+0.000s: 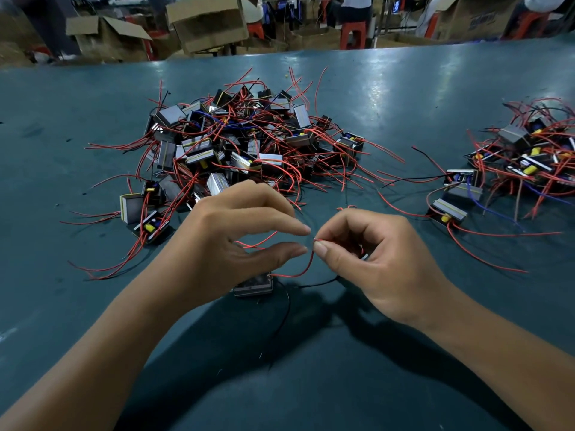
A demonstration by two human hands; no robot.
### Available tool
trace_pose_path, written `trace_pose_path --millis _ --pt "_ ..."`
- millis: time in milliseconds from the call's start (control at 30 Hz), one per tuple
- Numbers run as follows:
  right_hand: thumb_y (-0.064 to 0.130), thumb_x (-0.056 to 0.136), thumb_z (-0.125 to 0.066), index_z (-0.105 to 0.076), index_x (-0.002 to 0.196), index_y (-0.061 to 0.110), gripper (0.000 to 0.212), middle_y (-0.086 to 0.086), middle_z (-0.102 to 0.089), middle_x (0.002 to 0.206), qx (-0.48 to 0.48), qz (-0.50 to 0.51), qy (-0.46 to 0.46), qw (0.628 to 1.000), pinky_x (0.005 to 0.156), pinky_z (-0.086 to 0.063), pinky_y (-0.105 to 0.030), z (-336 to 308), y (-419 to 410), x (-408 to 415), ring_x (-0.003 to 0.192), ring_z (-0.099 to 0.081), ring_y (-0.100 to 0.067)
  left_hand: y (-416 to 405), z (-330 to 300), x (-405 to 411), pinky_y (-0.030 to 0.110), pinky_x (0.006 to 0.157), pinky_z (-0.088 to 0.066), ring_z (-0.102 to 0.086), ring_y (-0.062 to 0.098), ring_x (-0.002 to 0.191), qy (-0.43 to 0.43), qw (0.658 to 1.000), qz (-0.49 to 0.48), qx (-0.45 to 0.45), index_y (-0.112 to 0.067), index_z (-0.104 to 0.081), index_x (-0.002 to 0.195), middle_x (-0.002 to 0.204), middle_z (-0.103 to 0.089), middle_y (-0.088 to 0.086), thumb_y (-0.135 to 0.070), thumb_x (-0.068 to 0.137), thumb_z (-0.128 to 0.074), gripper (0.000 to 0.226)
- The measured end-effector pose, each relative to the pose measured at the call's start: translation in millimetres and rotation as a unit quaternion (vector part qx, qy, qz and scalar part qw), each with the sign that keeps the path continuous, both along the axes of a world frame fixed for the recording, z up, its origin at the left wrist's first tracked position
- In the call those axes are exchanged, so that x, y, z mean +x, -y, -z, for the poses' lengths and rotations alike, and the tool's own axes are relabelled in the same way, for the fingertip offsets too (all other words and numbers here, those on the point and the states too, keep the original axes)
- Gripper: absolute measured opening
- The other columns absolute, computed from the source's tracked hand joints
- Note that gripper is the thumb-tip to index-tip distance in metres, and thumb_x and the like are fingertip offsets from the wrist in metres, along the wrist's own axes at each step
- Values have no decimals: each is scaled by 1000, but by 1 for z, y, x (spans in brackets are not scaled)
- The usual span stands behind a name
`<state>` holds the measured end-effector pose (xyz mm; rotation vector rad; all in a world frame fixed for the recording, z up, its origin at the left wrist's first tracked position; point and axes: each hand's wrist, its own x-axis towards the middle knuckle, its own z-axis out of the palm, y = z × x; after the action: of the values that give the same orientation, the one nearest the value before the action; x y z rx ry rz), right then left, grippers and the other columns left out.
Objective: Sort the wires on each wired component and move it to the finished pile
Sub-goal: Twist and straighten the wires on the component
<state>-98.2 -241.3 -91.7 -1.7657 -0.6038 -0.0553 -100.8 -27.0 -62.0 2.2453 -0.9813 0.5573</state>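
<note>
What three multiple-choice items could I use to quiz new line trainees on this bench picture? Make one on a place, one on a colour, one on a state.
1. Where does the smaller pile lie?
A. At the table's right edge
B. Near the left forearm
C. On a box

2. What colour is the wire that the right hand pinches?
A. Blue
B. Red
C. Yellow

3. How does the component under the left hand lie?
A. Lifted in the air
B. On the green table
C. In the large pile

Key: 1 A, it sits far right. 2 B, red runs from its fingertips. 3 B, it rests on the surface, apart from the large pile.
</note>
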Motion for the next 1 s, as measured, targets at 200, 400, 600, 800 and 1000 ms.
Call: trace_pose_path --millis 200,400,600,800,1000 --pt "23 82 -67 -66 73 24 10 12 -52 57 25 25 -26 999 50 -35 -28 3 -2 2 53 -41 -11 4 5 -1 23 79 -49 -65 14 89 -20 1000 3 1 -11 -76 110 100 -68 2 -17 85 -74 25" --pt "26 82 -67 -68 78 23 5 8 -55 57 31 46 -35 998 48 -38 -40 4 0 5 53 -44 -16 5 9 0 17 81 -46 -62 6 91 -25 1000 3 8 -13 -73 116 104 -66 -1 -13 88 -70 28" --pt "25 82 -68 -68 79 24 3 8 -56 57 35 47 -26 998 48 -37 -33 5 0 4 52 -44 -16 5 7 1 19 85 -46 -63 9 96 -40 999 0 5 -12 -75 114 104 -67 0 -16 90 -67 25" --pt "24 82 -68 -68 76 22 6 7 -58 59 41 48 -29 998 48 -38 -35 4 0 2 54 -45 -19 6 6 -1 17 82 -44 -62 6 91 -51 999 5 -5 -9 -76 108 101 -66 0 -13 90 -67 20" --pt "21 83 -69 -68 76 19 8 1 -57 60 38 47 -19 998 49 -39 -39 2 0 0 53 -46 -25 5 6 -1 33 73 -50 -66 20 90 -101 994 9 -44 -15 -76 104 100 -68 -6 -20 92 -65 16"
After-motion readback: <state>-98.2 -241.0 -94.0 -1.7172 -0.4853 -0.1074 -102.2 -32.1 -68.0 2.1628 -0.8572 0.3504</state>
